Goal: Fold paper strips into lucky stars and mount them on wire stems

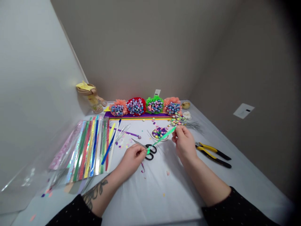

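A thin green paper strip [162, 138] stretches between both of my hands above the white table [164, 194]. My left hand [133, 158] pinches its lower end, just by the black-handled scissors [149, 150] lying on the table. The strip's upper end sits pinched in the fingers of my right hand [184, 142]. Behind the strip stands a small dish of tiny coloured paper stars [159, 133].
Shiny coloured strips in clear sleeves [90, 149] lie at the left. Four paper-flower bunches filled with stars [144, 106] line the back wall. Yellow-handled pliers [213, 153] rest at the right, thin wires [194, 126] behind them. A yellow doll [91, 94] leans in the corner.
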The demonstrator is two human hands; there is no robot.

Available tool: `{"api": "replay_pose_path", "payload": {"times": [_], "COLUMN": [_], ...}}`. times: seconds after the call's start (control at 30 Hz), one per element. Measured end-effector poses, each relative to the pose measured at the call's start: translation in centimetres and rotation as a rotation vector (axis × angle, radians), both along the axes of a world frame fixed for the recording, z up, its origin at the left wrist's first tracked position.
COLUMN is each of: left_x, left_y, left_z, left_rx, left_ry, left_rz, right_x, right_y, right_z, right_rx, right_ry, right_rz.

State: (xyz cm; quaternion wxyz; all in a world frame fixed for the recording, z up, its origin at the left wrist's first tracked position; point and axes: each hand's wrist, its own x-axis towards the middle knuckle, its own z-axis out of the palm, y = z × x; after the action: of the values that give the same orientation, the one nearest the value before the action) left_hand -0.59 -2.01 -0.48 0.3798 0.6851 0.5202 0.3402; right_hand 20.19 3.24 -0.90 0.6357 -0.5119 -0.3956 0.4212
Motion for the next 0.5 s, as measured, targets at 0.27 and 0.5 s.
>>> {"api": "replay_pose_path", "payload": {"times": [0.27,0.5], "left_x": [0.1,0.3], "left_y": [0.2,0.0], "left_z": [0.0,0.1], "left_rx": [0.089,0.111], "left_ry": [0.056,0.035], "left_rz": [0.113,0.130], "right_x": [-3.9,-5.7], "right_y": [-3.4,-4.5], "right_z": [0.8,0.1], "right_rx": [0.015,0.063], "right_ry": [-0.302,-0.503], "right_rz": [0.398,0.502]}}
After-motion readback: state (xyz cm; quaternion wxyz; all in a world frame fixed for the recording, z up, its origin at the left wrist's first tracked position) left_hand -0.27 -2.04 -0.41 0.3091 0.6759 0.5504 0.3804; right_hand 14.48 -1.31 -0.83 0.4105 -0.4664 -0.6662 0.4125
